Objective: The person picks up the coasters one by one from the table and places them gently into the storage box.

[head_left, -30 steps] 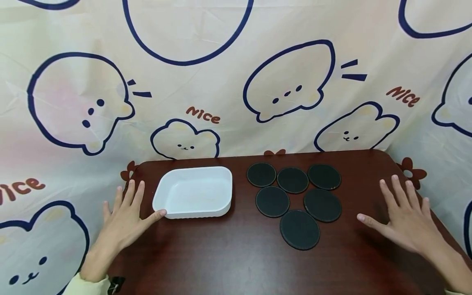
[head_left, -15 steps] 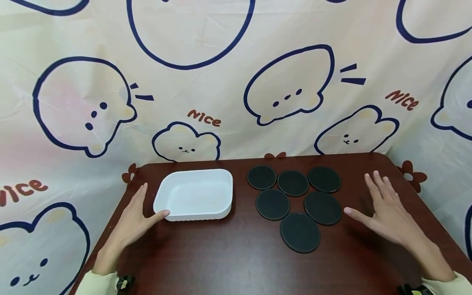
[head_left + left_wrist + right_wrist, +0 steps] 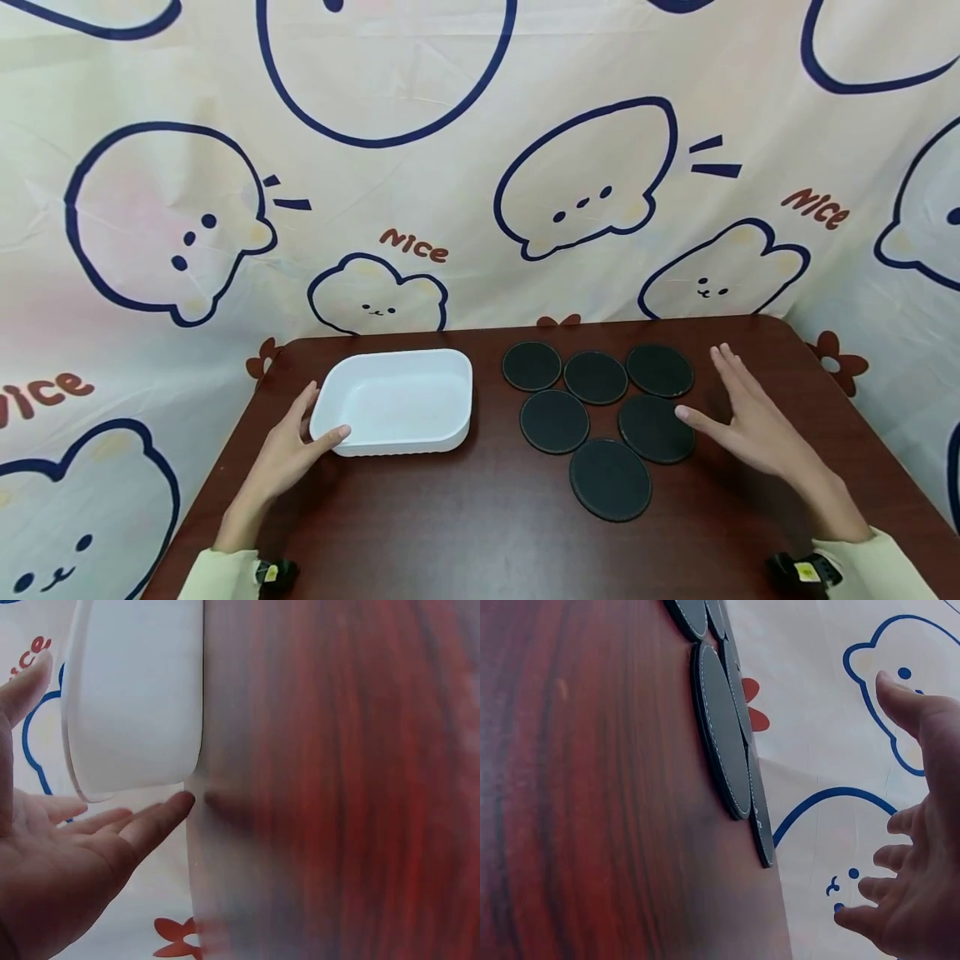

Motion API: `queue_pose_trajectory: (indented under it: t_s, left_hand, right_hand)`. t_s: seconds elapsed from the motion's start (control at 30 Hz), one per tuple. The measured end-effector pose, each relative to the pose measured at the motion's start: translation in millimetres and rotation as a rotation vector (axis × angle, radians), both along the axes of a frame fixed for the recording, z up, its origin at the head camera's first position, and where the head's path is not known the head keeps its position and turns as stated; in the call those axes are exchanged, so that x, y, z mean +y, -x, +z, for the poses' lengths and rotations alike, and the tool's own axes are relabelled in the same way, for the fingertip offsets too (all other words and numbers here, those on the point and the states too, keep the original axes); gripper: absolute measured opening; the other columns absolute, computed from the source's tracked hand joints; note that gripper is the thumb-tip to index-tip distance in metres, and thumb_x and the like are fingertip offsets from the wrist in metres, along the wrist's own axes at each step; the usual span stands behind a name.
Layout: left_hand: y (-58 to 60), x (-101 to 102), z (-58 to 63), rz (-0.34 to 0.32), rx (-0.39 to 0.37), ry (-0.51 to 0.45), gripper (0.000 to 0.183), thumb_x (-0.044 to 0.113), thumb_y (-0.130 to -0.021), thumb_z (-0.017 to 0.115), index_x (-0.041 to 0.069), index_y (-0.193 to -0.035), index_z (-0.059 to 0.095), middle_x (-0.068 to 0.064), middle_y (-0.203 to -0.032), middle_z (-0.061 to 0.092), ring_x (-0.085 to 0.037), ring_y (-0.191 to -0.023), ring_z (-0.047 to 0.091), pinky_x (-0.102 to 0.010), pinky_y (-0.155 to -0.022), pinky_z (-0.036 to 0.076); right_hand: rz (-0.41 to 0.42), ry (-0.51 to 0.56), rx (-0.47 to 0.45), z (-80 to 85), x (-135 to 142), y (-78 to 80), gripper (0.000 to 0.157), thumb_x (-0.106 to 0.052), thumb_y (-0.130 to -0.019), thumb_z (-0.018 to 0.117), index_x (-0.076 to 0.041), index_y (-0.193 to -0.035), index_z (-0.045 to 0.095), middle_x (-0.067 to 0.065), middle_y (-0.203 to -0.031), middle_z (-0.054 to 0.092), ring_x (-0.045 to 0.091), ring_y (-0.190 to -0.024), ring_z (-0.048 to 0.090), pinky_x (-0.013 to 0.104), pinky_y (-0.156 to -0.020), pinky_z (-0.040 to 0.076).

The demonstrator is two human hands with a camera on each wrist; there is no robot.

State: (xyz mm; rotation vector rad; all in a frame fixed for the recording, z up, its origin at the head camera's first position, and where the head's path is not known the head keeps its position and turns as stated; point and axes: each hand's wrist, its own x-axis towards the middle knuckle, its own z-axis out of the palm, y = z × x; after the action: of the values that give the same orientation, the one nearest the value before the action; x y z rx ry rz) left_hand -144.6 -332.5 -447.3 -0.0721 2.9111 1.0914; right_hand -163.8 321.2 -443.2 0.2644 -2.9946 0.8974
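A white rectangular tray [image 3: 403, 398] with rounded corners sits at the left of the table. My left hand [image 3: 287, 454] is at its near left corner, thumb overlapping the rim and fingers along the left end. In the left wrist view, the fingers [image 3: 154, 829] are extended just beside the tray's end [image 3: 139, 690]. Several round black coasters [image 3: 609, 481] lie flat in a cluster right of the tray. Over the cluster's right side is my right hand [image 3: 768, 437], thumb spread and overlapping one coaster [image 3: 654, 433]. The right wrist view shows stitching round a coaster's edge [image 3: 724, 731].
The dark brown wooden table [image 3: 465, 533] has rounded far corners. A pale cloth [image 3: 472, 183] printed with cartoon bears hangs behind it and along both sides. Dark bands with a device [image 3: 808, 573] are on both wrists.
My left hand has moved right, its fingers drawing closer to the tray's left end. My right hand has moved left toward the coasters. Tray and coasters keep their places.
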Motion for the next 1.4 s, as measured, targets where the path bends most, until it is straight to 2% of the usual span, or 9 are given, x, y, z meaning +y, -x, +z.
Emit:
queue_pose_trajectory:
  t_s: [0.13, 0.3, 0.4, 0.63, 0.9, 1.13, 1.27, 1.4]
  left_hand:
    - [0.3, -2, -2.5, -0.025, 0.006, -0.012, 0.116, 0.048, -0.094, 0.08, 0.006, -0.173, 0.005, -0.031, -0.175, 0.023, -0.054, -0.154, 0.036, -0.071, -0.119, 0.038]
    - [1.1, -4, -4.2, -0.06, 0.003, -0.013, 0.12, 0.045, -0.091, 0.084, 0.006, -0.173, 0.006, -0.03, -0.176, 0.02, -0.054, -0.154, 0.035, -0.074, -0.119, 0.036]
    - [1.8, -3, -4.3, -0.071, -0.014, -0.023, 0.124, 0.044, -0.088, 0.087, 0.005, -0.173, 0.006, -0.03, -0.175, 0.02, -0.054, -0.153, 0.036, -0.072, -0.118, 0.038]
    - [1.8, -3, -4.4, -0.081, -0.027, -0.017, 0.123, 0.044, -0.087, 0.089, 0.005, -0.173, 0.009, -0.031, -0.174, 0.025, -0.054, -0.15, 0.043, -0.066, -0.115, 0.044]
    - [-0.2, -6, -3.9, -0.073, -0.008, -0.032, 0.12, 0.044, -0.088, 0.089, 0.005, -0.173, 0.012, -0.031, -0.172, 0.03, -0.052, -0.141, 0.055, -0.064, -0.11, 0.052]
    - [-7.4, -1, -2.1, -0.071, -0.032, -0.033, 0.121, 0.045, -0.086, 0.09, 0.004, -0.172, 0.015, -0.032, -0.171, 0.033, -0.049, -0.137, 0.06, -0.058, -0.108, 0.056]
    - [-13.6, 3, -1.1, -0.07, -0.035, -0.022, 0.123, 0.046, -0.085, 0.091, 0.004, -0.172, 0.015, -0.032, -0.169, 0.035, -0.046, -0.134, 0.063, -0.047, -0.102, 0.061]
    - [-19.6, 5, -1.0, -0.055, -0.043, -0.027, 0.124, 0.046, -0.084, 0.092, 0.004, -0.172, 0.015, -0.032, -0.167, 0.039, -0.04, -0.127, 0.068, -0.031, -0.092, 0.061]
  right_hand:
    - [0.002, 0.004, 0.016, -3.5, -1, 9.2, 0.114, -0.055, -0.099, 0.073, -0.01, -0.174, -0.001, 0.026, -0.18, 0.0, 0.06, -0.16, 0.016, 0.088, -0.111, 0.026]
    - [-0.005, 0.017, 0.005, -8.0, 0, 18.9, 0.113, -0.055, -0.098, 0.072, -0.008, -0.173, 0.003, 0.029, -0.179, 0.006, 0.061, -0.158, 0.021, 0.088, -0.111, 0.027]
    - [-0.007, 0.035, -0.004, -11.0, 3, 23.3, 0.111, -0.054, -0.099, 0.073, -0.007, -0.173, 0.005, 0.03, -0.178, 0.009, 0.062, -0.156, 0.024, 0.087, -0.111, 0.028]
    - [-0.005, 0.089, -0.012, -18.8, 8, 32.3, 0.104, -0.049, -0.102, 0.071, -0.006, -0.173, 0.009, 0.035, -0.174, 0.018, 0.07, -0.14, 0.043, 0.079, -0.108, 0.042]
    - [-0.008, 0.122, -0.048, -25.4, 13, 42.2, 0.102, -0.049, -0.102, 0.07, -0.006, -0.173, 0.01, 0.039, -0.172, 0.02, 0.07, -0.14, 0.043, 0.078, -0.109, 0.042]
    - [0.002, 0.146, -0.069, -27.0, 15, 49.1, 0.103, -0.048, -0.103, 0.07, -0.008, -0.173, 0.008, 0.037, -0.173, 0.017, 0.069, -0.144, 0.04, 0.078, -0.111, 0.04]
    - [0.003, 0.159, -0.077, -25.6, 13, 52.3, 0.104, -0.049, -0.102, 0.071, -0.008, -0.173, 0.007, 0.037, -0.174, 0.015, 0.068, -0.146, 0.037, 0.077, -0.112, 0.039]
    - [-0.002, 0.17, -0.095, -23.4, 11, 55.1, 0.104, -0.049, -0.103, 0.07, -0.009, -0.174, 0.006, 0.036, -0.175, 0.013, 0.068, -0.148, 0.034, 0.078, -0.113, 0.037]
